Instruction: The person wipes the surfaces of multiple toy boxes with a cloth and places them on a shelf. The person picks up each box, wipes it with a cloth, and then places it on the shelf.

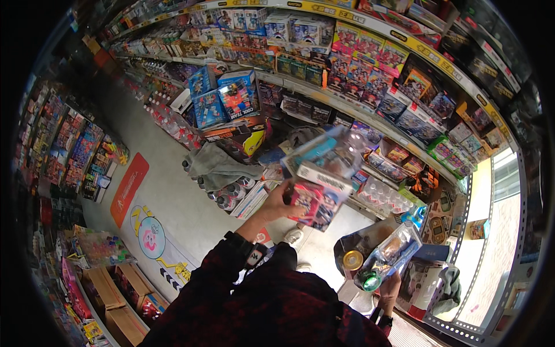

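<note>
My left hand [279, 204] is closed around a small printed box [318, 201] with a white top edge and a red and pink front. Just beyond it, a blurred clear plastic package [325, 149] shows teal inside; I cannot tell whether it is held too. At the lower right, my right hand [390, 286] grips a clear-fronted toy package [394, 249]. A round green-rimmed part [372, 281] shows at that package's near end. Next to it stands a dark container [344, 243] with a gold can [352, 260] in it.
Shelves [299, 84] packed with boxed toys run along the far side. Blue boxes [210, 108] are stacked on the left, near a grey cloth [221, 167] over bottles [225, 201]. Cardboard boxes [104, 288] stand lower left. A glass doorway [498, 243] is on the right.
</note>
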The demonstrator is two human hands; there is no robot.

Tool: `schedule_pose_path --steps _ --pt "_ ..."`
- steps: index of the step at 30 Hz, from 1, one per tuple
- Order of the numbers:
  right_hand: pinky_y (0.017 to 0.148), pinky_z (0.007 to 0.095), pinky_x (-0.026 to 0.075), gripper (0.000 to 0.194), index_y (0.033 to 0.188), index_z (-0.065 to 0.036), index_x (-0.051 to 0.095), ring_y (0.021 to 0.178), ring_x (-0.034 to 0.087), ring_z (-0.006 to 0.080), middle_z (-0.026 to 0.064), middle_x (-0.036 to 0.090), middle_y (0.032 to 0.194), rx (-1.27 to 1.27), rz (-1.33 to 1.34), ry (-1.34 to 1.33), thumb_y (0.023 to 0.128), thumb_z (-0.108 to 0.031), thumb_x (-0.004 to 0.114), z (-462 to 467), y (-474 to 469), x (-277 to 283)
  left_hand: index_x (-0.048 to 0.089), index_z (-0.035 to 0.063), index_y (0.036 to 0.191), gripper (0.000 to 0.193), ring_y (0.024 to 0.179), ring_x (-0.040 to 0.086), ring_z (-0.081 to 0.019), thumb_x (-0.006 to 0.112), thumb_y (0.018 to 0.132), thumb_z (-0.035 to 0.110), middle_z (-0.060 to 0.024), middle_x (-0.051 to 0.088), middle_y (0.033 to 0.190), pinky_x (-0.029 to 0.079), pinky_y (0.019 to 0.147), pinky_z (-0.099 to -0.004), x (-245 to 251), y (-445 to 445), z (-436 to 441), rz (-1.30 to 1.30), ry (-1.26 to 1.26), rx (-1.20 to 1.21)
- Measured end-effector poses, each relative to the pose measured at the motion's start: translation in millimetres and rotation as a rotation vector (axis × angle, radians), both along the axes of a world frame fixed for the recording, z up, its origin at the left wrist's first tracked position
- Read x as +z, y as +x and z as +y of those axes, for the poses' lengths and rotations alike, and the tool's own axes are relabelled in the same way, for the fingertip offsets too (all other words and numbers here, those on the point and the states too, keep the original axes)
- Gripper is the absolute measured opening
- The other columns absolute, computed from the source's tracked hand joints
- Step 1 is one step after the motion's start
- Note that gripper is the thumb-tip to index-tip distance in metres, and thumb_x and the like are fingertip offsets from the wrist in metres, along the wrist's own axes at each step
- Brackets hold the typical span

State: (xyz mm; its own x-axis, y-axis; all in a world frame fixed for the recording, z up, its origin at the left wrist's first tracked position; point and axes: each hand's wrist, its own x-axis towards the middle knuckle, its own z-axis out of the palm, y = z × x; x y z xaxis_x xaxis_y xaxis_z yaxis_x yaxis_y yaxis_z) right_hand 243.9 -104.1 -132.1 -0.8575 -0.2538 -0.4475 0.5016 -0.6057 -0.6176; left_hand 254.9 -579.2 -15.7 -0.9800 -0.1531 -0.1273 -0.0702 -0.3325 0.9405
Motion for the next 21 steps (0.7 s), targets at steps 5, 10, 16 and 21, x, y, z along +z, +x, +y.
schedule_pose_path --steps 5,10,16,21 --pt "0.094 0.0395 0.041 0.054 0.12 0.0 0.047 0.104 0.055 0.0256 0.0114 0.057 0.114 0.084 -0.006 -0.023 0.077 -0.026 0.066 -53.2 -42.5 9.3 0.051 0.0019 0.108 0.046 0.084 0.059 -0.0142 0.071 0.067 0.004 -0.0057 0.059 0.096 0.051 0.074 -0.0303 -57.7 -17.0 -60.7 0.062 0.33 0.204" --pt "0.094 0.0408 0.042 0.054 0.124 -0.001 0.043 0.105 0.054 0.0273 0.0116 0.055 0.117 0.135 0.0 -0.009 0.08 -0.025 0.063 -105.9 -87.0 21.4 0.05 0.0012 0.109 0.038 0.086 0.061 -0.0177 0.066 0.075 0.006 -0.0076 0.059 0.1 0.052 0.076 -0.0357 -125.6 -38.2 -118.4 -0.027 0.497 0.236" --pt "0.093 0.0399 0.043 0.043 0.121 0.002 0.045 0.102 0.055 0.0274 0.0135 0.056 0.115 0.276 -0.043 -0.03 0.087 -0.024 0.052 -178.0 -153.7 34.0 0.046 0.0021 0.116 0.045 0.093 0.06 -0.0205 0.067 0.077 0.013 -0.0096 0.058 0.107 0.051 0.081 -0.0378 -170.9 -33.4 -160.4 -0.108 0.637 0.247" --pt "0.095 0.0396 0.042 0.04 0.122 0.003 0.044 0.104 0.055 0.0277 0.0153 0.056 0.115 0.374 -0.045 -0.056 0.09 -0.022 0.045 -250.2 -212.0 40.7 0.042 0.0058 0.123 0.048 0.101 0.058 -0.0213 0.063 0.08 0.011 -0.0104 0.055 0.116 0.048 0.088 -0.0396 -162.2 -24.1 -170.4 -0.09 0.731 0.163"
